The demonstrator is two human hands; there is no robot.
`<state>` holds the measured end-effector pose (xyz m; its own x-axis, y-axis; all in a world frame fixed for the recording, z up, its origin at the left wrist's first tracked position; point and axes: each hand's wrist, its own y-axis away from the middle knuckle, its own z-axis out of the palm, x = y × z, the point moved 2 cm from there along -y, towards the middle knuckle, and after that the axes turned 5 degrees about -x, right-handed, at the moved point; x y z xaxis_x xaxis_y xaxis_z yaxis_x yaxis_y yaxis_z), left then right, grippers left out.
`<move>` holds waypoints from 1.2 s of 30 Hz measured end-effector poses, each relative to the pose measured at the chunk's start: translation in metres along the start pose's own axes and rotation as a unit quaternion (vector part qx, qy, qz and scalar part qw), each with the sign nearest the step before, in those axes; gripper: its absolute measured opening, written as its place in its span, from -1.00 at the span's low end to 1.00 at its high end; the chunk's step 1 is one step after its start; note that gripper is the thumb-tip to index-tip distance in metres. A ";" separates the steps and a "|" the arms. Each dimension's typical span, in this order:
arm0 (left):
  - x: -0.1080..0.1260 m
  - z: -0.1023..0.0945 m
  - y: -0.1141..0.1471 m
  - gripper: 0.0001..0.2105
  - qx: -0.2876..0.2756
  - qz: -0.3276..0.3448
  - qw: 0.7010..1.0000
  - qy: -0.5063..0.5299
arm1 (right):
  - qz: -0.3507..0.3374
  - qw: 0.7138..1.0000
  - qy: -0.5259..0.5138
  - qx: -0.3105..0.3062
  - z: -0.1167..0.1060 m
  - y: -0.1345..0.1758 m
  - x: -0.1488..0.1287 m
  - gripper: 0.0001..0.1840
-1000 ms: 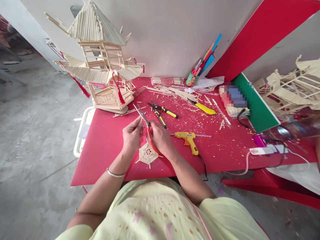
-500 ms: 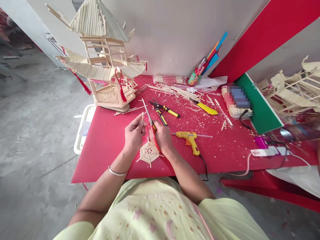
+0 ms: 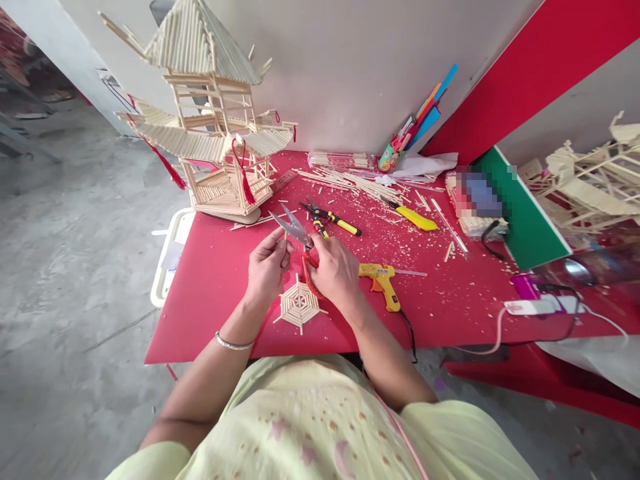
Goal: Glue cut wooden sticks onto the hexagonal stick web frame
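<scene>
At far L, a tall tiered pagoda model of pale wooden sticks w/ red tassels [image 3: 193, 141] is stood at the back edge of the red tabletop [image 3: 210, 320], prob. so the front is left free for handwork. Next, the bare L hand [image 3: 267, 263] is curled nearly closed, a short pale wooden stick [image 3: 285, 235] being pinched upright btwn thumb & fingertips, apparently to leave its top end exposed. Just below, a flat hexagonal web-like panel of pale sticks [image 3: 300, 305] is laid on the tabletop, prob. for easy reach. Red-handled metal scissors [image 3: 299, 233] are gripped by the bare R hand [image 3: 334, 263], fingers wrapped round the handles; blades are spread & aimed L, nr the stick; contact can't be told. Behind, yellow-and-black-handled pliers [image 3: 345, 223] are laid down. At R, a yellow plastic glue gun [image 3: 380, 275] is rested on its side, prob. b/c both hands are occupied.
</scene>
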<state>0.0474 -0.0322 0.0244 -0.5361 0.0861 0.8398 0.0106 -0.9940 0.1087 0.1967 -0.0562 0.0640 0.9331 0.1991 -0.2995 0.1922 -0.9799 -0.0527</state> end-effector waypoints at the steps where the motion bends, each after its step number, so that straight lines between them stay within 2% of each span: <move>1: 0.001 0.000 0.000 -0.61 0.000 -0.002 1.000 0.000 | -0.003 1.000 0.000 0.003 0.000 0.000 0.001 -0.46; 4: 0.005 -0.002 0.001 -0.60 0.000 -0.005 1.000 -0.005 | -0.004 1.000 -0.017 0.003 -0.006 -0.004 0.013 -0.49; 6: 0.007 -0.004 0.001 -0.59 0.008 0.001 1.000 -0.011 | 0.038 0.999 -0.020 0.008 -0.015 -0.012 0.034 -0.52; 8: 0.009 -0.006 0.001 -0.60 0.017 0.002 1.000 -0.019 | 0.130 0.991 0.005 0.019 -0.025 -0.022 0.069 -0.51; 10: 0.009 -0.007 0.001 -0.61 0.017 0.002 0.999 -0.028 | 0.236 0.971 0.048 0.000 -0.033 -0.032 0.113 -0.46; 12: 0.007 -0.006 0.001 -0.62 0.005 0.003 0.999 -0.036 | 0.305 0.947 0.091 -0.033 -0.037 -0.040 0.155 -0.43; 16: 0.002 -0.003 0.000 -0.64 -0.029 0.015 0.998 -0.051 | 0.269 0.950 0.091 -0.128 -0.042 -0.047 0.213 -0.36; 18: 0.000 -0.001 0.000 -0.63 -0.037 0.013 0.998 -0.057 | 0.258 0.953 0.083 -0.137 -0.047 -0.050 0.232 -0.30; 23: -0.002 0.004 -0.002 -0.65 -0.055 0.002 0.998 -0.038 | 0.283 0.952 0.119 -0.015 -0.063 -0.072 0.272 -0.42; 29: 0.000 0.001 -0.002 -0.66 -0.036 0.008 0.999 -0.039 | 0.275 0.952 0.125 -0.044 -0.045 -0.091 0.306 -0.47; 33: 0.002 -0.001 -0.002 -0.63 -0.020 0.014 0.999 -0.041 | 0.273 0.953 0.134 0.005 -0.035 -0.082 0.314 -0.47; 36: 0.004 -0.001 -0.001 -0.64 -0.012 0.016 0.999 -0.038 | 0.264 0.954 0.131 0.059 -0.036 -0.075 0.312 -0.53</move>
<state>0.0443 -0.0311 0.0270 -0.4700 0.0572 0.8808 0.0058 -0.9977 0.0679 0.4840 0.0794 0.0086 0.9370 -0.3432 -0.0657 -0.3475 -0.9350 -0.0711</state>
